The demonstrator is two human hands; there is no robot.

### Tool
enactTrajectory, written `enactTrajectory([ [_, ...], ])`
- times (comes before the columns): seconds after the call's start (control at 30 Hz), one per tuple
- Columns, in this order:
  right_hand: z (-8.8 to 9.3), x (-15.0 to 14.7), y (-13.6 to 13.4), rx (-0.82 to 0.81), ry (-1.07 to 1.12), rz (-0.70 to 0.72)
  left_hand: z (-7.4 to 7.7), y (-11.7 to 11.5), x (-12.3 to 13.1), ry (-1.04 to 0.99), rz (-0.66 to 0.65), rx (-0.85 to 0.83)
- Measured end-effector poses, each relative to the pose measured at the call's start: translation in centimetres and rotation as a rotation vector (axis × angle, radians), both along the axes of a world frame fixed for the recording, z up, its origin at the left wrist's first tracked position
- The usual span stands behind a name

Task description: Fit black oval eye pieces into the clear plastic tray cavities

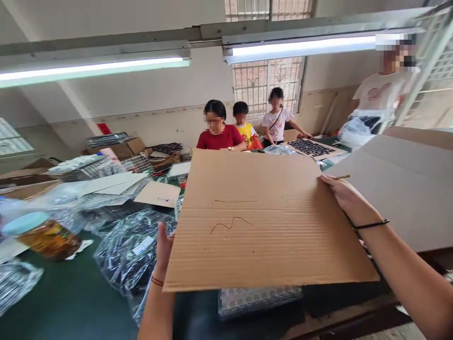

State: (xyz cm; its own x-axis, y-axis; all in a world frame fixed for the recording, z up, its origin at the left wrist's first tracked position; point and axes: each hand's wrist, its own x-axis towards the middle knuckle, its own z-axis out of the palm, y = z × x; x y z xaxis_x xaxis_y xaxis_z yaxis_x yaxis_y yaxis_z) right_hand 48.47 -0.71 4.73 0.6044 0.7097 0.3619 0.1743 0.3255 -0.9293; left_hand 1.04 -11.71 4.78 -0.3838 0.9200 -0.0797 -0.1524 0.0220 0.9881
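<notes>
A large brown cardboard sheet [269, 250] is held up tilted above the green table, with a wavy dark line and a straight line on its face. My left hand [164, 248] grips its left edge, thumb showing and the other fingers hidden behind the sheet. At the upper right edge, my right hand [341, 193] is closed on the sheet, and a thin tan stick [341, 177] pokes out from between its fingers. Under the near edge lies a stack in clear bubbly plastic [260, 300].
Plastic-wrapped bundles [130, 250] and a jar with a pale lid [46, 236] lie left on the green table [71, 302]. A large pale board [399, 189] is at the right. Several people are at the far side, near a black-patterned sheet [311, 147].
</notes>
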Motion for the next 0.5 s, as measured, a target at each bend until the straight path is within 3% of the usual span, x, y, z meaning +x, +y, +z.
enactTrajectory([
  [0.13,-1.5,-1.5,0.9,-0.275,0.190,0.315,0.1,-0.5,0.2,-0.194,-0.308,-0.114],
  [0.2,-1.4,-1.2,0.3,-0.339,0.249,0.388,0.0,-0.3,0.8,-0.206,-0.357,-0.140],
  [0.37,-2.2,-0.3,-1.7,-0.448,0.252,0.504,-0.6,0.7,1.8,-0.150,-0.215,-0.036],
  [0.5,-4.4,-0.1,-2.2,-0.457,0.132,0.305,-1.5,1.6,1.7,-0.037,-0.079,0.015],
])
